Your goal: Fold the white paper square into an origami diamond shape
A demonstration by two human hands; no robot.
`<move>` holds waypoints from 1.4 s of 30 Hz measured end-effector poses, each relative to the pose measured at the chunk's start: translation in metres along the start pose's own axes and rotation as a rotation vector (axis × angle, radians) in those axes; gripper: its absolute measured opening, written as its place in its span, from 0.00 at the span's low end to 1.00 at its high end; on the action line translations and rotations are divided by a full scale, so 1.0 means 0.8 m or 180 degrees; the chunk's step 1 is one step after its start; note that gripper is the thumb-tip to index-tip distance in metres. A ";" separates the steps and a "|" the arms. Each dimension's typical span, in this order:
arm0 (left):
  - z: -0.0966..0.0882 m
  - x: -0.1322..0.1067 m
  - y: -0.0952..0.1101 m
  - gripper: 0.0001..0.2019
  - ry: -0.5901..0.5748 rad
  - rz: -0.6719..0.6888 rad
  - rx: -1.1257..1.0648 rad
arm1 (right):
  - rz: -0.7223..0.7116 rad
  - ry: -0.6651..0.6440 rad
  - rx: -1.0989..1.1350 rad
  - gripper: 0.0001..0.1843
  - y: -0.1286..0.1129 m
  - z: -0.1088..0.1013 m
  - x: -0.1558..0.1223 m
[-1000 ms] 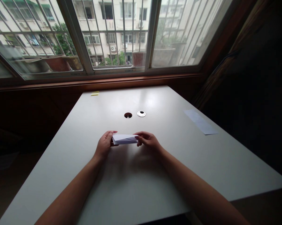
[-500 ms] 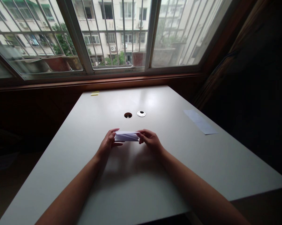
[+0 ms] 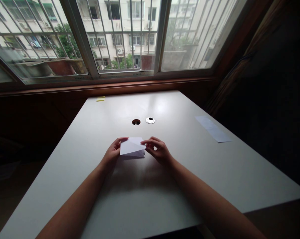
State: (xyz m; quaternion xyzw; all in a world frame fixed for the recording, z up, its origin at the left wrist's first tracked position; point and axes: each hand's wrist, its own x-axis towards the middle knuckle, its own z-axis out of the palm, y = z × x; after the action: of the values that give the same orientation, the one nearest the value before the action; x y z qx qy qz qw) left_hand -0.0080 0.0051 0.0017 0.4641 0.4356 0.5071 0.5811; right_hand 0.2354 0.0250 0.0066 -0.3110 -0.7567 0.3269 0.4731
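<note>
Pinching a folded white paper [image 3: 131, 145] at both ends, the two hands meet near the middle of my head view, over the white table [image 3: 65, 166]. On the left, I see the left hand [image 3: 113, 148] curled round the paper's end, fingers along its far edge; the thumb is partly hidden from me, so I cannot tell how hard it presses. On the other end, the right hand [image 3: 160, 149] has its index finger on top and its thumb by the right corner, a nearly closed pinch with a small gap of light between the fingers behind the tips. I read the paper as raised a little off the table, since a soft shadow spreads below it, nearer me; its upper flap lies tilted over a lower fold that shows beneath. Beyond the hands I have a round hole [image 3: 136, 122] in the table and, just right of it, a pale ring [image 3: 150, 121] with a dark opening. Off to the right, near the table's edge, lies a long sheet [image 3: 213, 128]. At the far left corner I spot a yellow strip [image 3: 100, 99], and past the table, a barred window [image 3: 122, 49].
</note>
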 end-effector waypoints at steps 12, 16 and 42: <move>-0.007 0.001 -0.003 0.25 -0.0065 -0.0041 -0.0388 | 0.0023 -0.0034 -0.0184 0.18 0.006 0.002 -0.001; -0.004 -0.002 0.001 0.23 -0.0157 -0.0023 -0.0353 | 0.0142 -0.0087 -0.0163 0.19 0.012 0.004 -0.001; 0.002 -0.001 -0.007 0.22 -0.0207 -0.0083 0.0628 | 0.0850 0.0319 0.0584 0.28 0.029 0.005 -0.002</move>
State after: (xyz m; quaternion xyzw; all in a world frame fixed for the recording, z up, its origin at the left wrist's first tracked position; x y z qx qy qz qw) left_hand -0.0056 0.0036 -0.0034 0.5296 0.4703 0.4388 0.5530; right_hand 0.2362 0.0369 -0.0136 -0.3802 -0.6511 0.4387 0.4890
